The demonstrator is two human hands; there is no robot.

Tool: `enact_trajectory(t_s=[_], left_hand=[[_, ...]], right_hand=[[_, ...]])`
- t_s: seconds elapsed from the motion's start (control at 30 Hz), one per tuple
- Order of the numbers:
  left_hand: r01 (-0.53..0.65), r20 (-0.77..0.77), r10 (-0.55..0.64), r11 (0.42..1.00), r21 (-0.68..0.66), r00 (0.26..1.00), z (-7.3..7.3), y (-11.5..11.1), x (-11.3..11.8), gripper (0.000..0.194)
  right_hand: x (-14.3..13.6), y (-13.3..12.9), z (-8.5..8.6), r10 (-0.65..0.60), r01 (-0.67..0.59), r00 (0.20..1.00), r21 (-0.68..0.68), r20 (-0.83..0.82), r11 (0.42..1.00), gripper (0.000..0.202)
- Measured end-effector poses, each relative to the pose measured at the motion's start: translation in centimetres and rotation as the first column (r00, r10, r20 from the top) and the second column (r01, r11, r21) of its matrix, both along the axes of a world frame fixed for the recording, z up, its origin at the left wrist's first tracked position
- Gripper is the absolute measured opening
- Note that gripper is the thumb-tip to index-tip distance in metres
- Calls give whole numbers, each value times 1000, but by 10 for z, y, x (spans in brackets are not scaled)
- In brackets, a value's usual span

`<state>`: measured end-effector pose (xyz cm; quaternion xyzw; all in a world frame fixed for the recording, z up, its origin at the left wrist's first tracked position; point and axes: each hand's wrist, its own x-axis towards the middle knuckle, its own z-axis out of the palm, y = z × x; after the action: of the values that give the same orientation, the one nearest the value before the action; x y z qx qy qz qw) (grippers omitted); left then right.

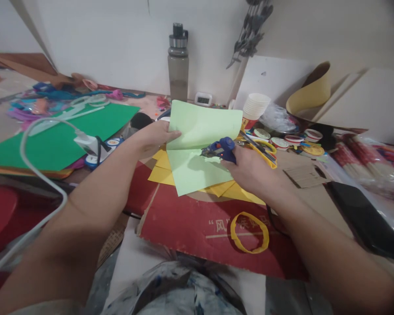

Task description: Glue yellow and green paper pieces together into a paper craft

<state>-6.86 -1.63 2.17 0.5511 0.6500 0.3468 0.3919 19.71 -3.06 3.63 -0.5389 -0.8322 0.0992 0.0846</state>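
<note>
My left hand (159, 134) grips the left edge of a light green sheet of paper (205, 122) between thumb and fingers. The sheet has a crease across it, its upper part standing up and its lower part sloping toward me. In my right hand (249, 168) is a blue glue gun (222, 148) with a small red light lit. Its nozzle points left, over the lower part near the crease; I cannot tell whether it touches the paper. Beneath lie yellow paper pieces (164, 174) on a red cardboard (180, 218). A yellow paper ring (233, 231) rests nearer me.
Yellow-handled scissors (265, 146) lie just beyond my right hand. A black phone (364, 214) is at the right, paper cups (256, 105) and a bottle (178, 65) at the back. Green sheets (111, 116) and a white cable (61, 192) are on the left.
</note>
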Motion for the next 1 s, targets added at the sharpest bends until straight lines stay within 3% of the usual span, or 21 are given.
enact_trajectory(t_s=[0.17, 0.3, 0.6, 0.73, 0.93, 1.0], left_hand=[[-8, 3, 8, 1000, 14, 1000, 1, -1, 1, 11], [-8, 16, 8, 1000, 1, 1000, 0, 0, -1, 11], [23, 21, -23, 1000, -14, 1000, -2, 4, -8, 15], [29, 14, -29, 1000, 7, 999, 1, 0, -5, 14], [-2, -24, 3, 1000, 15, 1000, 2, -2, -2, 14], [-1, -20, 1, 1000, 26, 1000, 1, -1, -3, 14]], right_hand=[[9, 13, -3, -112, 105, 990, 84, 86, 991, 31], [23, 18, 4, -96, 92, 993, 54, 73, 994, 33], [41, 0, 26, -158, 158, 987, 25, 21, 987, 26], [42, -3, 22, -164, 160, 985, 64, 55, 985, 27], [32, 4, 9, -58, 56, 995, 28, 80, 998, 27], [30, 6, 10, -85, 84, 991, 15, 106, 996, 25]])
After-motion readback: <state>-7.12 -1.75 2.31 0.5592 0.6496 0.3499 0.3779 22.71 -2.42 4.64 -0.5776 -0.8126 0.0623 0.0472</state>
